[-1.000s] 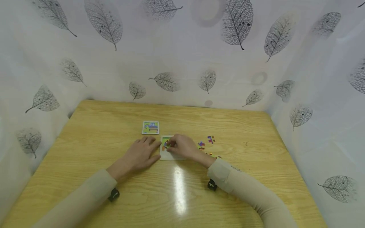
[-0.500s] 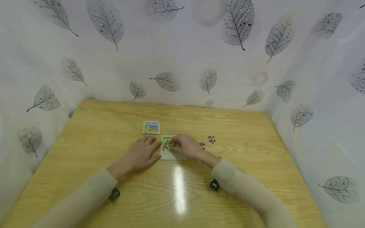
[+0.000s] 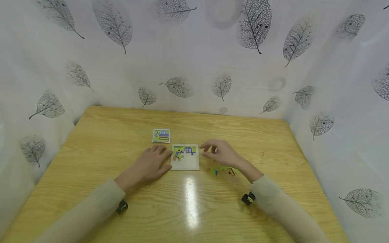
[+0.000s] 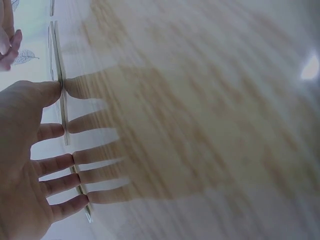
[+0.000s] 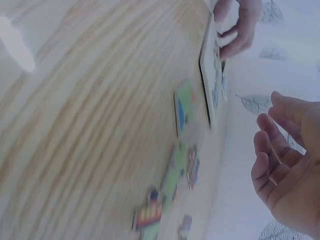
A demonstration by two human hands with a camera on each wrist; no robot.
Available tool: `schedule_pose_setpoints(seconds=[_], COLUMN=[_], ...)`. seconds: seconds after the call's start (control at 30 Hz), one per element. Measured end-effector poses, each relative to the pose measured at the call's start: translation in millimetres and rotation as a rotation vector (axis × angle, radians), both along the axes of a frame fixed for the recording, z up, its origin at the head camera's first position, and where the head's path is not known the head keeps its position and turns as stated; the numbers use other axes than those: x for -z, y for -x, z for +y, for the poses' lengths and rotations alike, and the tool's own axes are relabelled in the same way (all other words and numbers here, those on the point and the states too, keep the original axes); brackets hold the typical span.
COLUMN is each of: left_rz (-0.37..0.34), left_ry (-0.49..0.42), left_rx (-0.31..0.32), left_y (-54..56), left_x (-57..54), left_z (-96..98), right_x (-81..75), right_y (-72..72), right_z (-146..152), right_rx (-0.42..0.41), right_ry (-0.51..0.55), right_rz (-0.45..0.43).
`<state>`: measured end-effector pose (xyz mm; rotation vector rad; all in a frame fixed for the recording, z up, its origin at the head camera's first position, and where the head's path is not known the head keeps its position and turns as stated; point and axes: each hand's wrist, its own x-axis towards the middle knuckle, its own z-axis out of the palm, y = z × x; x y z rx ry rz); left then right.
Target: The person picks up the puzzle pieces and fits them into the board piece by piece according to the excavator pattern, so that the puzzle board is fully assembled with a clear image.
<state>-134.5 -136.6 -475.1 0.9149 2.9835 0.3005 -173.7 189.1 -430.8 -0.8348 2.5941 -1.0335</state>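
A square white puzzle tray (image 3: 184, 164) lies flat on the table, with several coloured pieces fitted along its top and left side. Its lower right part shows bare white. My left hand (image 3: 151, 164) rests at the tray's left side, thumb and index fingertip against the edge; in the left wrist view the thumb meets the tray edge (image 4: 63, 110). Just right of the tray my right hand (image 3: 223, 154) hovers with loosely bent fingers. The right wrist view shows that hand (image 5: 292, 165) above the table, holding nothing.
Loose puzzle pieces (image 3: 225, 168) lie right of the tray, partly hidden under my right hand; a green and blue piece (image 5: 185, 107) lies near the tray in the right wrist view. A small picture card (image 3: 161, 135) sits behind the tray. Leaf-patterned curtain (image 3: 194, 60) encloses the table.
My right hand has left the tray and moved right, towards the loose pieces. Fitted pieces at the tray's top right, earlier covered by the hand, now show. My left hand stays put.
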Motion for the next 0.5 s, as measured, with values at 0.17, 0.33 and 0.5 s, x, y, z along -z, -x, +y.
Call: schedule_pose_setpoints(seconds=[0.17, 0.33, 0.5], left_rz=[-0.008, -0.015, -0.019], left_ry=[0.005, 0.008, 0.005], left_rx=[-0.005, -0.008, -0.009], left_y=[0.0, -0.1, -0.3], left_x=[-0.6, -1.2, -1.3], left_z=[0.2, 0.8, 1.0], right_x=[-4.1, -2.2, 3.6], right_y=[-1.3, -0.4, -0.2], right_z=[26.4, 46.3, 59.7], right_rx=[0.042, 0.085, 0.102], right_ry=[-0.008, -0.032, -0.062], right_rz=[0.003, 0.032, 0.070])
